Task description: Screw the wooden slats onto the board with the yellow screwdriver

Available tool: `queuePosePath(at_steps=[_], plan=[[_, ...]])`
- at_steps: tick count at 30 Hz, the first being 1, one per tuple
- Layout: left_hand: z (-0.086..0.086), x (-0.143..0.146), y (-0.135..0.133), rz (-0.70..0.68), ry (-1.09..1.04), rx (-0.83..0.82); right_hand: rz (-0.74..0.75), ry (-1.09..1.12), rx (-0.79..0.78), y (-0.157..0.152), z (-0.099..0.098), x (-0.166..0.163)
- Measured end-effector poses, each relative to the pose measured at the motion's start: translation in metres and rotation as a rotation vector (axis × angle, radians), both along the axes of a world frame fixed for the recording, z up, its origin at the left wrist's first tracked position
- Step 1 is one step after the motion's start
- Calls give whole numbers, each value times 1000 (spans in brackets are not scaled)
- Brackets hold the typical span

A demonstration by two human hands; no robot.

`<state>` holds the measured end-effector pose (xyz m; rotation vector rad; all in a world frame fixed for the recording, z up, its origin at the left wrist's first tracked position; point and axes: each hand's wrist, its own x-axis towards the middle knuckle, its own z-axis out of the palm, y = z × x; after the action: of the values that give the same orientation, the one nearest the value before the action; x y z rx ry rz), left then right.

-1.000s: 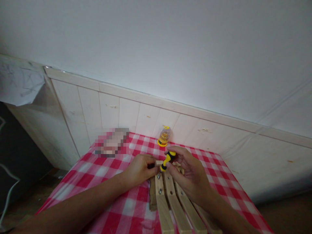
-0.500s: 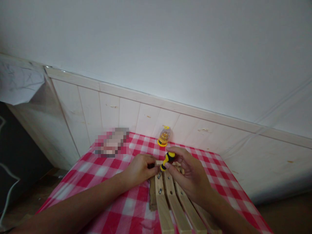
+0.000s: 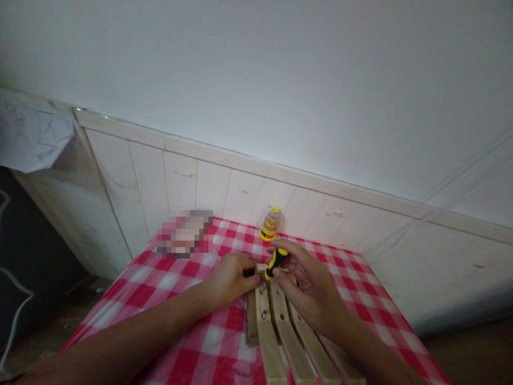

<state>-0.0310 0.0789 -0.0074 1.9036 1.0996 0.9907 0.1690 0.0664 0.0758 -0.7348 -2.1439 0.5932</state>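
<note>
My right hand [image 3: 310,278] is closed around a yellow and black screwdriver [image 3: 277,261], held tilted. Its metal tip meets a screw [image 3: 262,290] near the far end of the leftmost wooden slat [image 3: 267,337]. A second screw [image 3: 263,314] stands in the same slat, nearer to me. My left hand [image 3: 232,280] pinches the far end of that slat with thumb and fingers. Several bent wooden slats with drilled holes lie side by side, and a brown flat piece [image 3: 251,323] lies under them. My right hand hides part of the slats' far ends.
A clear, yellow-based case of screwdriver bits [image 3: 271,224] stands at the table's back edge by the white panelled wall [image 3: 212,184]. A blurred-out object [image 3: 186,235] lies at the back left. A red and white checked cloth [image 3: 172,342] covers the table.
The screwdriver has turned a little in my right hand, showing more of its black grip. My right fingers have shifted slightly. My left hand stays in place.
</note>
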Motion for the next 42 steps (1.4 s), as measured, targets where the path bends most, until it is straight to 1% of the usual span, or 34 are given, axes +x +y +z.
queuePosePath(at_steps=[5, 13, 17, 23, 28, 37, 42], plan=[[2, 1, 0, 18, 4, 16, 10, 48, -55, 2, -3, 0], [-1, 0, 0, 15, 20, 20, 29, 39, -9, 5, -8, 1], [1, 0, 0, 7, 19, 34, 40, 53, -16, 6, -7, 1], [1, 0, 1, 10, 49, 37, 45, 60, -109, 3, -2, 2], [-1, 0, 1, 6, 28, 39, 57, 104, -166, 5, -5, 1], [0, 0, 0, 17, 12, 22, 43, 83, -103, 3, -5, 2], [1, 0, 0, 6, 3, 20, 51, 73, -112, 2, -3, 2]])
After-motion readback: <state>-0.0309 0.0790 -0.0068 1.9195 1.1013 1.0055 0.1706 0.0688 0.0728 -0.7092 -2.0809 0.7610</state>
